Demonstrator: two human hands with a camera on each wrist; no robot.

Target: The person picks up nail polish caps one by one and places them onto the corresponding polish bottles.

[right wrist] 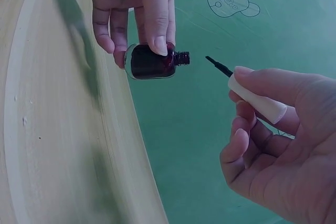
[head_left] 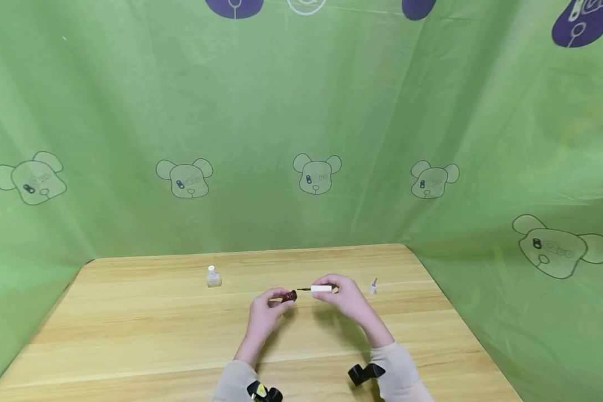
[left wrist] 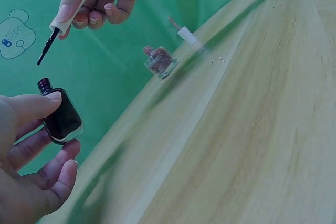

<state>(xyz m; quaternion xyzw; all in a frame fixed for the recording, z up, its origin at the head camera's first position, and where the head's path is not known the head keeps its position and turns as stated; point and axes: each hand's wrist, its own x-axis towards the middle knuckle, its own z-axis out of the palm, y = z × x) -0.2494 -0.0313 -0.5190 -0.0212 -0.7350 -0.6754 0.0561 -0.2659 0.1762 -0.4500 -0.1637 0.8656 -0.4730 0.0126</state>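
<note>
A bottle of dark nail polish (right wrist: 149,64), uncapped, is pinched between the thumb and fingers of my left hand (head_left: 262,314). It lies tilted, its threaded neck toward the right. My right hand (head_left: 350,300) holds a white nail polish cap (head_left: 321,288) by thumb and fingers. From that cap a dark-coated brush (right wrist: 218,65) points at the bottle's mouth, with a small gap between them. Both hands are above the table. The right wrist view shows the loosely curled other fingers of my right hand under the cap.
On the wooden table (head_left: 146,335), a clear bottle with a white cap (head_left: 213,278) stands at the left. Toward the right a second white cap (head_left: 373,287) stands brush up. An uncapped glittery bottle (left wrist: 160,62) is near it. Green curtains enclose the table's back and sides.
</note>
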